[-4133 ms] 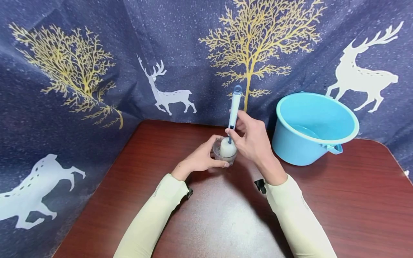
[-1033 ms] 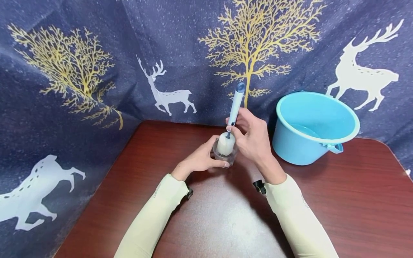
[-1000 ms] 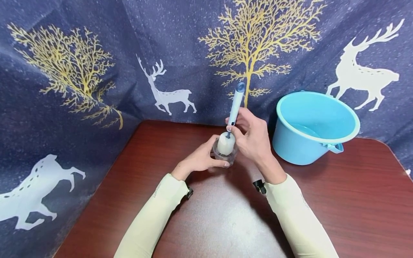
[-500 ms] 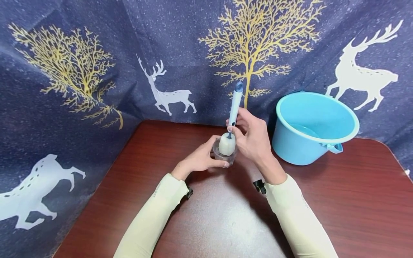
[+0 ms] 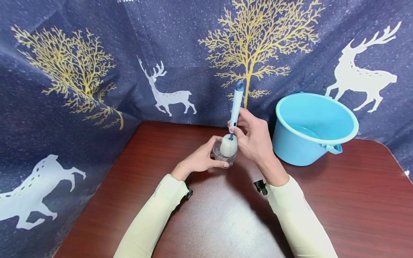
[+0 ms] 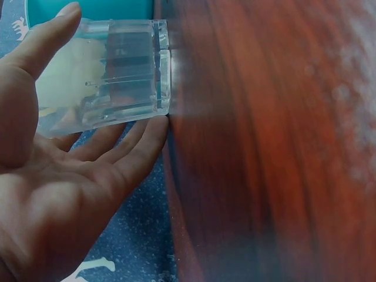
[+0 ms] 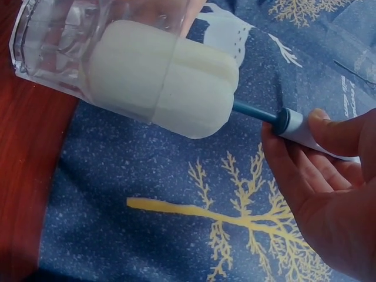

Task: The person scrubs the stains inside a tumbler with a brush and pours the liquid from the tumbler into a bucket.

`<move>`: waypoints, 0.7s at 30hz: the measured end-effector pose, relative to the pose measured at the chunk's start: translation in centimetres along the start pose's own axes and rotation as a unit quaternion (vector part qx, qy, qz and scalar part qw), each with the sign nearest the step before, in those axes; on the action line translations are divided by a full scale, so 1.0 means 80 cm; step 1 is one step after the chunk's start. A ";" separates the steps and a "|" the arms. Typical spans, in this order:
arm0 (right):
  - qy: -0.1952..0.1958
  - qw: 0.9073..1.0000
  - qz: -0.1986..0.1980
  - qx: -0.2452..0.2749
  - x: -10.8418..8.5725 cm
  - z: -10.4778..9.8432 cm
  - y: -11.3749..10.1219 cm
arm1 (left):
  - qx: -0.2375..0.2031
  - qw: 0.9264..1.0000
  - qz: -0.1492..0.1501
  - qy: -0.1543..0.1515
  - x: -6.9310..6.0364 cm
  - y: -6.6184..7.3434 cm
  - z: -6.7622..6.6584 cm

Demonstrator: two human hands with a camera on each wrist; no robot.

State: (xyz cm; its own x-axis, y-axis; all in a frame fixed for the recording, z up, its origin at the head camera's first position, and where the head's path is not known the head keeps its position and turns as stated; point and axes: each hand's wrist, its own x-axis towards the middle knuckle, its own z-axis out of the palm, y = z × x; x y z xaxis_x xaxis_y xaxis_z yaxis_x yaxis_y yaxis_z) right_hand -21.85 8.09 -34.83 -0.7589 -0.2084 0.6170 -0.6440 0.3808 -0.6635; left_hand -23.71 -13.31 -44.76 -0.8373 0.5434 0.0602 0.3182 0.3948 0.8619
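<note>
A clear cup [image 6: 132, 70] stands on the table, its base against the wood. My left hand [image 5: 201, 157] holds it from the left, thumb on the near side and fingers round the far side. Inside the cup's mouth sits the white sponge head [image 7: 158, 76] of a bottle brush, partly sticking out above the rim. My right hand [image 5: 255, 138] pinches the brush's pale handle [image 5: 236, 105] low down, near its dark blue stem [image 7: 255, 110]. The handle points up and leans slightly right. In the left wrist view the sponge stays short of the cup's bottom.
A light blue bucket [image 5: 297, 150] stands to the right, beyond the right hand, its handle hanging at the front. The reddish-brown wooden table [image 5: 200, 222] ends at a dark blue cloth [image 5: 180, 28] printed with deer and trees.
Compared with one second ago, the sponge head is slightly lower in the cup and further right. The right hand has shifted slightly with it. The left hand and cup have stayed in place.
</note>
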 end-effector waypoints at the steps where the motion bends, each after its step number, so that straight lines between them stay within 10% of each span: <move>1: -0.001 1.000 -0.001 -0.003 0.000 0.000 -0.001 | -0.001 1.000 -0.001 -0.001 0.000 0.000 0.000; 21: -0.018 0.999 0.017 -0.022 -0.002 -0.005 -0.011 | -0.005 1.000 -0.007 -0.002 0.000 0.002 0.000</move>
State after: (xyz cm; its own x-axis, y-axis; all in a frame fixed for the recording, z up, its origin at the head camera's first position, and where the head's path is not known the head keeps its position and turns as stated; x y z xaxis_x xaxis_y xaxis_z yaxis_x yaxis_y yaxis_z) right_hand -21.09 8.16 -34.15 -0.7838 -0.2258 0.5786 -0.6134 0.4270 -0.6644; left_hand -23.65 -13.27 -44.64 -0.8398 0.5409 0.0470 0.3027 0.3945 0.8676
